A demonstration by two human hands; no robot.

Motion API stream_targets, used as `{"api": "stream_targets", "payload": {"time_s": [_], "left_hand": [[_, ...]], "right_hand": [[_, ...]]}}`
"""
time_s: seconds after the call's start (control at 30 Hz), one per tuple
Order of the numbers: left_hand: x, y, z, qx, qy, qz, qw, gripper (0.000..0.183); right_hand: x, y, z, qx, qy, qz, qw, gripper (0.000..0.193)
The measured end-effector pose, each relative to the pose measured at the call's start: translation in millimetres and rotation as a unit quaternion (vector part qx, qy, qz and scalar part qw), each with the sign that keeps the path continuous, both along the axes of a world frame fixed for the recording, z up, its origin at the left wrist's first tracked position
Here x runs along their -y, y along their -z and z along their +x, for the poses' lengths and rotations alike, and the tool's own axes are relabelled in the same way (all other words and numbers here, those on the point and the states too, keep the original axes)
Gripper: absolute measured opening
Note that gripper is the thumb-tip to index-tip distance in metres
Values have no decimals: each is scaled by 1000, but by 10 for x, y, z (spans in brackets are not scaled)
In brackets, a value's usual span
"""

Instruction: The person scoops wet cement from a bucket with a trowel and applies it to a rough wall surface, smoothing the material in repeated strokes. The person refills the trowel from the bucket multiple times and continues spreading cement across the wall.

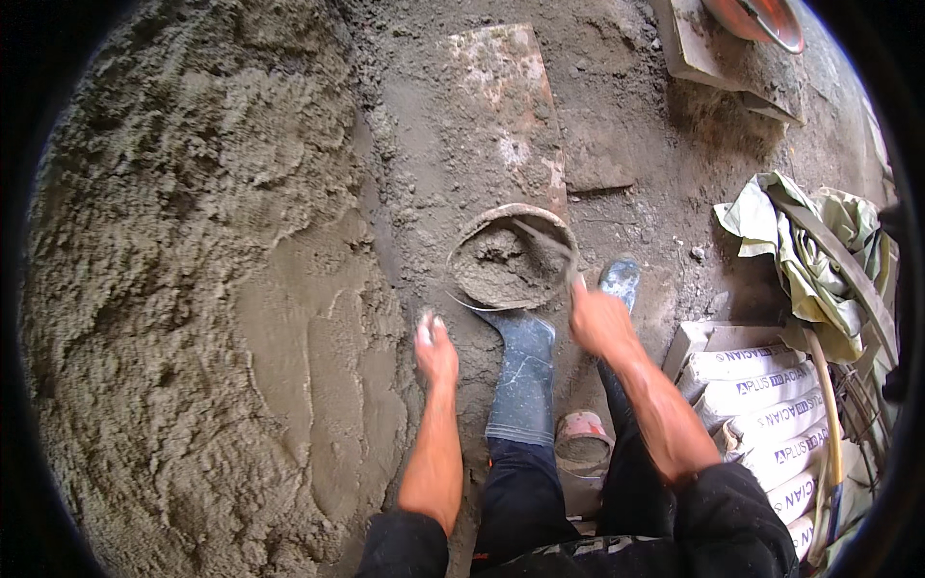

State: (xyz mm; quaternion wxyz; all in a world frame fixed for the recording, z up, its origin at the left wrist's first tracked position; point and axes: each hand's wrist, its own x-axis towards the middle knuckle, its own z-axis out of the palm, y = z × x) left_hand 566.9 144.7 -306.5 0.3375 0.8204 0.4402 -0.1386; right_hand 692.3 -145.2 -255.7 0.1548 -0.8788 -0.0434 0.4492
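My right hand (599, 323) is closed around the handle of a trowel (545, 239). The trowel's blade reaches over the rim into a round bucket (527, 209) that holds wet grey mortar (496, 258). My left hand (436, 352) hovers low to the left of the bucket, with pale mortar on its fingertips. Its fingers look slightly bent and apart, and I see nothing in them. Left of that hand lies a wide bed of wet mortar (145, 241), rough over most of its surface, with a smoothed patch (323, 337) beside the hand.
My boots (525, 371) stand close to the bucket. A small bucket (585, 448) sits between my legs. Stacked white bags (771, 405) and a crumpled tarp (800, 241) lie at right. Beyond the bucket is a mortar-stained board (506, 106); an orange basin (761, 19) rests far right.
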Motion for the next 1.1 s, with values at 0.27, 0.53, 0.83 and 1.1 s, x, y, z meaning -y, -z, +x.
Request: {"api": "stream_targets", "payload": {"time_s": [0.27,0.53,0.83,1.1], "left_hand": [[-261,852,1143,-50,118,-182,975,66],[279,469,1217,-113,152,-84,978,45],[986,270,804,-73,0,-164,984,43],[621,537,586,-99,-145,-222,959,42]], "right_hand": [[-41,386,-19,-34,-141,113,983,29],[140,709,-329,-144,151,94,973,45],[186,545,-1090,-169,324,252,896,42],[798,644,-715,-172,164,234,943,33]]}}
